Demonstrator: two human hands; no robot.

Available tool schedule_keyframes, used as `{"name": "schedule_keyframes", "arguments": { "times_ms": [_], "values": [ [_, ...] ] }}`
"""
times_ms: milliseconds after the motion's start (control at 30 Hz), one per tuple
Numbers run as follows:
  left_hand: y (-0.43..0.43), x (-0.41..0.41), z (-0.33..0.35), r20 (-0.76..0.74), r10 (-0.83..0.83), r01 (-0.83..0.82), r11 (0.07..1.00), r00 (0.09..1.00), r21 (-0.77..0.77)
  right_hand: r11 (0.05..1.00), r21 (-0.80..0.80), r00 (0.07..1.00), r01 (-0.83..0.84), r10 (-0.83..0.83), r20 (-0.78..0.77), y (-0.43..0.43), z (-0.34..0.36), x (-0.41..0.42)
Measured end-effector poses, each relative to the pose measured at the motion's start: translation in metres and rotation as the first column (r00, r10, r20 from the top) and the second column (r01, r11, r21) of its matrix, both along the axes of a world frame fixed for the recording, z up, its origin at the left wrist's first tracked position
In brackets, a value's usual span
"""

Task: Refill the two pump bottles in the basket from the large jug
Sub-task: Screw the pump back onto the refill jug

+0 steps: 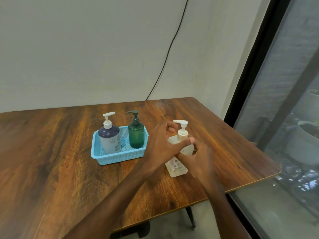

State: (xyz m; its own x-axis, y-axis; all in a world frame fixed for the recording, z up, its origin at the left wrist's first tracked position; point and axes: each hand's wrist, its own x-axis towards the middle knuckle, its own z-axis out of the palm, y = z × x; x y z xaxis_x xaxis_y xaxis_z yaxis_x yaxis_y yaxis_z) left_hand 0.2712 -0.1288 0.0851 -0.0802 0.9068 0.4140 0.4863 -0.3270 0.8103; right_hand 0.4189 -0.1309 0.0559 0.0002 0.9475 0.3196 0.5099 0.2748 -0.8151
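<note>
- Jug (177,167) upright on table (51,161), just right of blue basket (119,158).
- Left hand (163,144) and right hand (198,157) both wrapped round jug.
- White-pump bottle (110,137) and green bottle (136,133) stand inside basket.

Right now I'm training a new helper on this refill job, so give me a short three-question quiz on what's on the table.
1. True or false: the green pump bottle stands inside the blue basket.
2. Which bottle are both hands on? A) the purple-topped bottle B) the green one C) the clear pump bottle outside the basket
3. Fill in: the clear bottle stands to the ____ of the basket, as the camera sees it.

Key: 1 true. 2 C: the left hand wraps its upper body and the right hand grips lower down. 3 right.
</note>
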Motion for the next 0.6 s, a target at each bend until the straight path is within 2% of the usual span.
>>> {"name": "schedule_keyframes", "arguments": {
  "times_ms": [167, 300, 433, 600],
  "values": [
    [0.011, 0.001, 0.001, 0.008, -0.053, 0.052, 0.997, 0.999, 0.055, 0.999, 0.019, 0.998, -0.05, 0.051, -0.028, -0.001, 0.004, 0.004],
    [0.012, -0.009, 0.002, 0.029, -0.149, 0.15, 0.988, 0.988, -0.034, 0.998, 0.026, 0.997, -0.058, 0.059, -0.04, 0.003, 0.0, 0.002],
    [0.013, 0.005, -0.005, 0.06, -0.184, 0.186, 0.982, 0.981, -0.028, 0.997, 0.04, 0.997, -0.065, 0.067, -0.042, 0.005, -0.003, 0.001],
    [0.016, 0.018, -0.004, 0.056, -0.152, 0.156, 0.986, 0.987, -0.063, 0.999, -0.02, 0.998, -0.045, 0.044, -0.047, 0.003, -0.003, 0.003]
  ]
}}
